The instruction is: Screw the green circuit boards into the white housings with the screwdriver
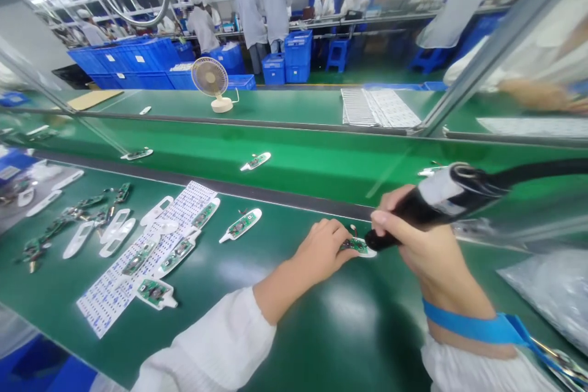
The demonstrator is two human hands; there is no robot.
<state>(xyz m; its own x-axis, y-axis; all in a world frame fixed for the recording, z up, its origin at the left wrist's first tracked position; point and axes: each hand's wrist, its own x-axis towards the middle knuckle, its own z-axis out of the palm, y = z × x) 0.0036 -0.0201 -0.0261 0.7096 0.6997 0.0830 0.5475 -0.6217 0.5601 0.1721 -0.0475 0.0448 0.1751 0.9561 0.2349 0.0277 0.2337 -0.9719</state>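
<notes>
In the head view, my left hand [324, 250] is closed on the near end of a white plastic housing with a green circuit board [362, 247] in it, low over the green table. My fingers cover part of the board. My right hand [425, 248] grips a black electric screwdriver [425, 203], tilted, its cable running off to the right. The screwdriver's nose meets the housing's right end; its bit cannot be seen. A blue wrist strap [475, 321] circles my right wrist. To the left lies another housing with a board [241, 225].
Several boards and white shells lie around a printed label sheet [106, 300] at left. Beyond a dark rail [294, 201], a green belt [312, 162] carries more housings. A fan [210, 79] stands on the far shelf. A clear plastic bag [551, 294] lies at right.
</notes>
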